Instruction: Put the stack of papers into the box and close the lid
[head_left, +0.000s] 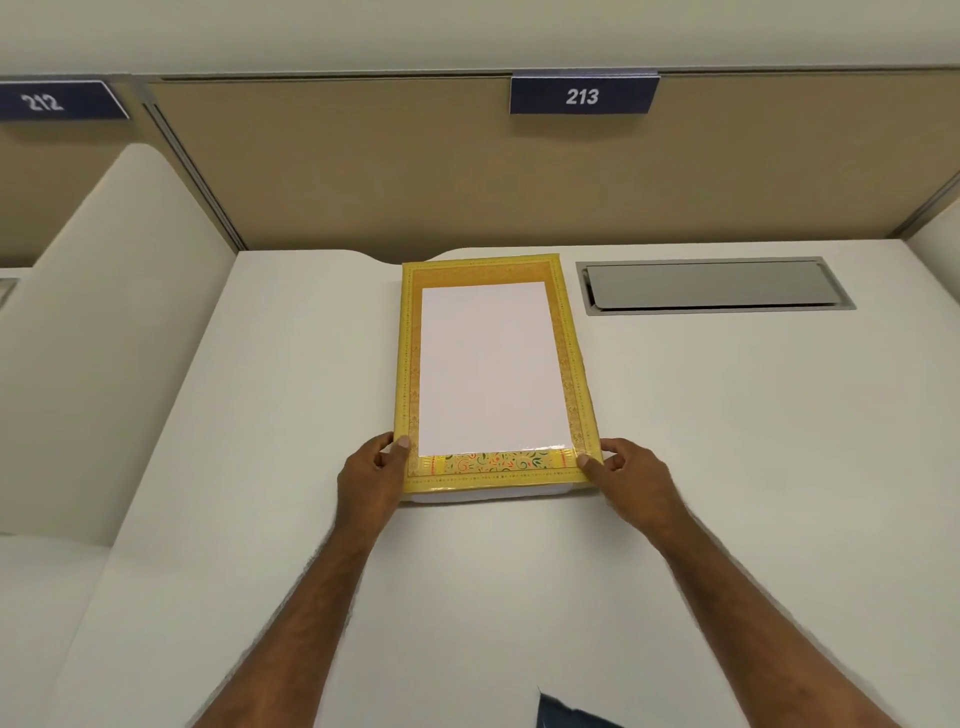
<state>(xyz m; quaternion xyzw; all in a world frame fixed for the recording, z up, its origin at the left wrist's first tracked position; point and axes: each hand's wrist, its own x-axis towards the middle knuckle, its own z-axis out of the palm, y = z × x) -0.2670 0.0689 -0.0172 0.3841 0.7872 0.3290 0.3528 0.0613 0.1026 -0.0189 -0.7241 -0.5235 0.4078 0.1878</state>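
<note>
A flat box lies lengthwise on the white desk. Its yellow patterned lid (571, 364) has a clear window, through which I see the white stack of papers (488, 364). A strip of the white box base (488, 494) shows under the lid's near edge. My left hand (371, 475) grips the lid's near left corner, thumb on top. At the near right corner, my right hand (631, 478) pinches the lid the same way. The lid's near edge sits slightly above the base.
A grey metal cable hatch (714, 286) is set into the desk (727, 441) to the right of the box. Tan partition walls stand behind, with a blue sign reading 213 (583, 95). A curved white divider (104, 338) rises on the left.
</note>
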